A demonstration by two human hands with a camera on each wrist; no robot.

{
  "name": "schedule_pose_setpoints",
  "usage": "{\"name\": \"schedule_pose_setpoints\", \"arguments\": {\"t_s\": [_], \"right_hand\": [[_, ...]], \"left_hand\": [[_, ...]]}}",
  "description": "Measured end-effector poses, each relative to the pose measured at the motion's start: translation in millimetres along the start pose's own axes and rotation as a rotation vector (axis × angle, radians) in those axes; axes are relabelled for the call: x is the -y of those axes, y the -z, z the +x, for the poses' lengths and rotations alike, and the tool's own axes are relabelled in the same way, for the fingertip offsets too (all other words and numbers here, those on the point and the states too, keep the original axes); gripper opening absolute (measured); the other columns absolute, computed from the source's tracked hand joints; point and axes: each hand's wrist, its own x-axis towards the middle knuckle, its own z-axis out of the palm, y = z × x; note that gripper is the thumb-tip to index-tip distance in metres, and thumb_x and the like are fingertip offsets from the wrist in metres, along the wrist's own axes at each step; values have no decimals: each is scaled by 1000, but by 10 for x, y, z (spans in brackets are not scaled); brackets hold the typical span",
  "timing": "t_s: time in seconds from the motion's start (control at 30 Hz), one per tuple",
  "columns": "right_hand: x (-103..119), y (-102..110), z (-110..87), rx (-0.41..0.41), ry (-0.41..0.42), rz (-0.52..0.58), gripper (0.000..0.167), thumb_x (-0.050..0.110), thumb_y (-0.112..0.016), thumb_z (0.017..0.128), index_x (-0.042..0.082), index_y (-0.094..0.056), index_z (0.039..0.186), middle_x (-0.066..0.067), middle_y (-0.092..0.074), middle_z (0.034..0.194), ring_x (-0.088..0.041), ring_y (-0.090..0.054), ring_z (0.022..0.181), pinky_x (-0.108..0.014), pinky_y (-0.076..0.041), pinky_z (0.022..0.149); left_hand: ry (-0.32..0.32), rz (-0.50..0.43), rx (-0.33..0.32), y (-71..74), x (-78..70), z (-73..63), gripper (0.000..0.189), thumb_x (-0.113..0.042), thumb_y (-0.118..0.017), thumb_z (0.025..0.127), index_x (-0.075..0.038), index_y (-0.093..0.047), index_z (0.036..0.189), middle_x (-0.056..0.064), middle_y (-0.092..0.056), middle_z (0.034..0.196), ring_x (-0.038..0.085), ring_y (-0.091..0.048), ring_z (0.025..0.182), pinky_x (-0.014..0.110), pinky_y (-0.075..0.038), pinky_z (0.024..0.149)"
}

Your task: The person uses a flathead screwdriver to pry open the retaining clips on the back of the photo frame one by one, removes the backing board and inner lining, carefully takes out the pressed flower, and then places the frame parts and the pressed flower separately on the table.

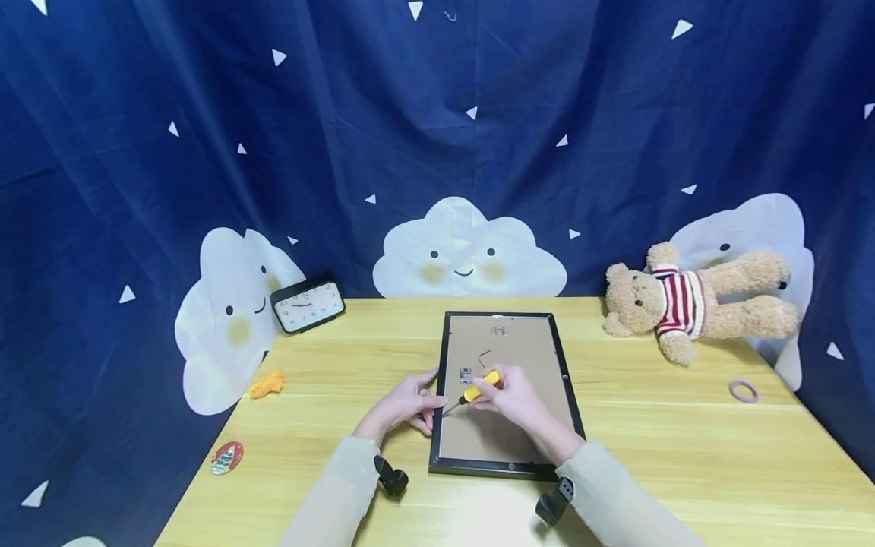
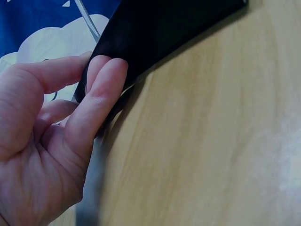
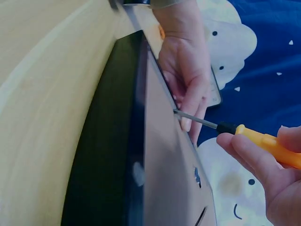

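A black picture frame (image 1: 502,467) lies face down on the table, its brown backing board (image 1: 529,346) upward. My left hand (image 1: 406,403) grips the frame's left edge between thumb and fingers; in the left wrist view the fingertips (image 2: 113,70) press the black edge. My right hand (image 1: 513,395) holds a yellow-handled screwdriver (image 3: 270,143) like a pen. Its metal tip touches the inner left edge of the frame, close beside my left thumb. Metal hangers (image 1: 465,376) are on the board, near the left side and the top.
An alarm clock (image 1: 309,307) stands at the back left. Orange yarn (image 1: 266,384) and a round red ornament (image 1: 227,458) lie along the left edge. At the back right lies a teddy bear (image 1: 690,300) in a striped sweater, with a purple ring (image 1: 743,392) before it.
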Motion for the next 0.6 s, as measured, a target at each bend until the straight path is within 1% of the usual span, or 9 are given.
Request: {"name": "schedule_pose_setpoints", "arguments": {"t_s": [0.1,0.17,0.27,0.4,0.47,0.57,0.6], "right_hand": [[-3,-18,4,-21,-10,-16,14,0,-58,89,-13,-56,95,-20,-64,81,-33,-66,72,-33,-57,65],[21,-50,14,-30,-4,-36,12,-1,-58,89,-12,-57,93,-20,-64,79,-34,-66,72,-36,-57,65],[95,-127,32,-39,21,-108,9,0,-58,88,-9,-59,89,-17,-63,75,-35,-65,71,-40,-57,64],[172,-216,30,-11,68,-241,8,4,-59,89,-3,-59,85,-14,-60,71,-37,-62,68,-41,-56,59],[179,-228,23,13,80,-271,7,4,-58,89,-3,-58,86,-14,-59,72,-36,-62,68,-42,-56,59],[198,-218,19,36,65,-284,7,4,-58,90,-3,-57,88,-16,-60,72,-35,-63,68,-44,-56,61],[215,-221,23,39,68,-308,8,5,-58,90,-2,-57,88,-15,-60,72,-34,-64,67,-42,-57,60]], "left_hand": [[-9,-1,-1,-4,4,1,85,-18,-68,85,-11,-13,149,11,-58,67,19,-58,48,45,-56,52],[-14,4,-3,-8,3,1,85,-18,-67,85,-11,-12,149,11,-57,66,19,-58,47,44,-56,51],[-24,17,-13,-21,-3,2,84,-19,-67,86,-11,-13,149,10,-57,65,18,-57,46,43,-56,51],[-25,27,-27,-46,1,4,83,-20,-68,86,-11,-15,149,10,-57,65,18,-56,45,42,-56,50],[-18,28,-24,-49,8,5,83,-19,-67,86,-10,-15,149,10,-57,65,18,-56,45,42,-56,50],[-13,26,-13,-35,3,-6,83,-18,-67,86,-9,-14,149,10,-57,65,17,-56,45,41,-56,49],[-10,23,-12,-25,1,-10,84,-18,-67,86,-8,-13,149,10,-57,64,17,-56,45,40,-56,49]]}}
